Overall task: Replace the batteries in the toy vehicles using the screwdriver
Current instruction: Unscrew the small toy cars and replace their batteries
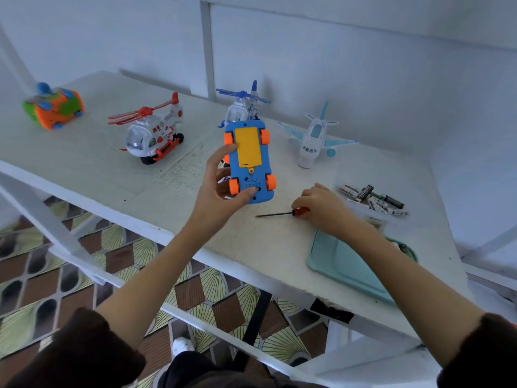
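Blue toy car [249, 161] held belly-up above the white table [179, 175] in the left hand [221, 189], fingers curled round its sides, yellow battery cover [248, 147] still screwed shut. Just right of it, right hand [321, 208] pinching the red handle of the lone screwdriver [282, 213], shaft flat, pointing left toward the car. Counted behind: two helicopters, one plane [314, 138], one orange-green vehicle [54, 106]; one pile of batteries [373, 198].

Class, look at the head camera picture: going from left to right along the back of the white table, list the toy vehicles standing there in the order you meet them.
Orange and green toy vehicle → red and white toy helicopter → blue and white toy helicopter → white and light blue toy airplane.
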`<state>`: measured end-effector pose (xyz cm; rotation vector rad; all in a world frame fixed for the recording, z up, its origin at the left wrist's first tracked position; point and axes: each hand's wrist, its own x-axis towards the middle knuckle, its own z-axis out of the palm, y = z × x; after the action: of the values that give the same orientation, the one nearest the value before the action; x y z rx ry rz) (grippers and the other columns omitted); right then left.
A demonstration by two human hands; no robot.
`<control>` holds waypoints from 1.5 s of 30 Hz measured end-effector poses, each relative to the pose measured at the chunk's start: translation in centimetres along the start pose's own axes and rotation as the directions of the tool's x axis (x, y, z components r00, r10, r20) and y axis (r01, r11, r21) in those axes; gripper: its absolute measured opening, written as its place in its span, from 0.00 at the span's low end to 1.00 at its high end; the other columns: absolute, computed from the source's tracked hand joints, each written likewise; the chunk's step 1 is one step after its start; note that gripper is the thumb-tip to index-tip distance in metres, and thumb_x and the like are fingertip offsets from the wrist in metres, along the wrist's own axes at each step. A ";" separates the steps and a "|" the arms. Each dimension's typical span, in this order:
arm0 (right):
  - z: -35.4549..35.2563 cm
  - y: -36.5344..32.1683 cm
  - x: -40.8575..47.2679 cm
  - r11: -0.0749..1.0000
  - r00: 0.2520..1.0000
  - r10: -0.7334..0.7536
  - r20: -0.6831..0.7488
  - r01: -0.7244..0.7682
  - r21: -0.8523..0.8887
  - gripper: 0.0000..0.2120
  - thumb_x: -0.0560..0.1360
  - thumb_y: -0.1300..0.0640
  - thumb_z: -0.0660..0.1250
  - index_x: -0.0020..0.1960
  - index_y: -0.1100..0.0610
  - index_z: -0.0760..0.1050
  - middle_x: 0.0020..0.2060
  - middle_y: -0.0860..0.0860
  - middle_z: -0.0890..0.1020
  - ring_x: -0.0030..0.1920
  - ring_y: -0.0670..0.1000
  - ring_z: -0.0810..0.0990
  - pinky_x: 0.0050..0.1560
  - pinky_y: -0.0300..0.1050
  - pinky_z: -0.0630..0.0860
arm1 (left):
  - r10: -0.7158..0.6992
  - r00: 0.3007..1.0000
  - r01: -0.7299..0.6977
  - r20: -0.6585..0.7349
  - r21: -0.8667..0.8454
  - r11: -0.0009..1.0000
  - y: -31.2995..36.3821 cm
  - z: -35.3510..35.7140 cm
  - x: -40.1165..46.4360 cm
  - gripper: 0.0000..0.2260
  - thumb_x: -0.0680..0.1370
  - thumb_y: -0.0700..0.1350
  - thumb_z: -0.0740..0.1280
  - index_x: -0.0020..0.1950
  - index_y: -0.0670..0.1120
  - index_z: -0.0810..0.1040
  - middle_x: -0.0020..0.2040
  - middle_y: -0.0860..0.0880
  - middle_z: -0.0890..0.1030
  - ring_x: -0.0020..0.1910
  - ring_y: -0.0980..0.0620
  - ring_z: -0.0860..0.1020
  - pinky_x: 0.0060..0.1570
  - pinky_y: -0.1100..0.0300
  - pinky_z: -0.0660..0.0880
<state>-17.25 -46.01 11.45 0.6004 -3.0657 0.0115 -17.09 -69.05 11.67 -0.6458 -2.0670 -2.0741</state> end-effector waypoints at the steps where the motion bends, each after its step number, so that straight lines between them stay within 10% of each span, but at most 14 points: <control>1: 0.0 -0.1 -0.1 0.998 0.999 -0.025 -0.040 0.027 0.058 0.14 0.73 0.66 0.63 0.56 0.57 0.79 0.49 0.57 0.80 0.52 0.59 0.76 0.57 0.46 0.63 | -0.009 1.000 0.009 -0.007 -0.001 1.000 -0.1 -0.1 -0.1 0.29 0.69 0.49 0.72 0.65 0.58 0.63 0.60 0.42 0.77 0.56 0.47 0.80 0.48 0.53 0.80; 6: -1.2 -0.7 -1.4 0.969 0.961 -0.020 -0.274 0.087 0.233 0.10 0.66 0.69 0.68 0.46 0.62 0.81 0.36 0.58 0.79 0.35 0.58 0.75 0.36 0.45 0.68 | 0.015 0.996 -0.014 -0.088 0.012 1.000 0.3 0.2 0.2 0.30 0.72 0.37 0.73 0.66 0.55 0.63 0.58 0.45 0.77 0.53 0.52 0.81 0.46 0.56 0.81; 17: -4.5 1.2 -7.3 0.914 0.753 0.253 -0.607 0.019 0.404 0.08 0.63 0.71 0.69 0.41 0.64 0.82 0.34 0.56 0.75 0.33 0.46 0.72 0.37 0.24 0.65 | 0.132 0.991 -0.126 -0.034 0.134 0.983 -2.9 5.3 1.4 0.28 0.70 0.46 0.72 0.66 0.61 0.65 0.63 0.46 0.73 0.57 0.49 0.78 0.50 0.52 0.80; 22: -4.5 1.6 -9.2 0.889 0.672 0.328 -0.664 0.018 0.457 0.06 0.64 0.68 0.71 0.41 0.63 0.82 0.34 0.57 0.77 0.34 0.48 0.74 0.35 0.32 0.70 | 0.153 0.986 -0.163 0.059 0.241 0.957 -4.8 6.7 2.2 0.28 0.70 0.43 0.73 0.66 0.55 0.66 0.57 0.54 0.73 0.55 0.47 0.78 0.45 0.59 0.79; 37: -4.1 0.6 -8.2 0.902 0.761 0.262 -0.594 0.025 0.431 0.08 0.63 0.69 0.69 0.41 0.63 0.82 0.34 0.55 0.76 0.34 0.48 0.72 0.36 0.29 0.67 | 0.164 0.977 -0.201 0.133 0.348 0.916 -6.2 7.0 2.3 0.28 0.70 0.56 0.69 0.67 0.68 0.62 0.58 0.75 0.65 0.58 0.47 0.76 0.51 0.44 0.78; 45: -4.6 0.4 -8.0 0.928 0.800 0.204 -0.564 0.026 0.372 0.07 0.64 0.67 0.68 0.41 0.63 0.82 0.34 0.54 0.76 0.32 0.49 0.73 0.33 0.36 0.71 | 0.130 0.984 -0.168 0.125 0.368 0.915 -6.7 7.0 2.4 0.30 0.71 0.50 0.72 0.69 0.61 0.64 0.59 0.55 0.71 0.56 0.47 0.75 0.52 0.45 0.78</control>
<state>-9.93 -42.53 15.93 0.3548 -2.4651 0.6556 -20.48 -61.45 6.18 -0.8201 -2.2997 -1.5288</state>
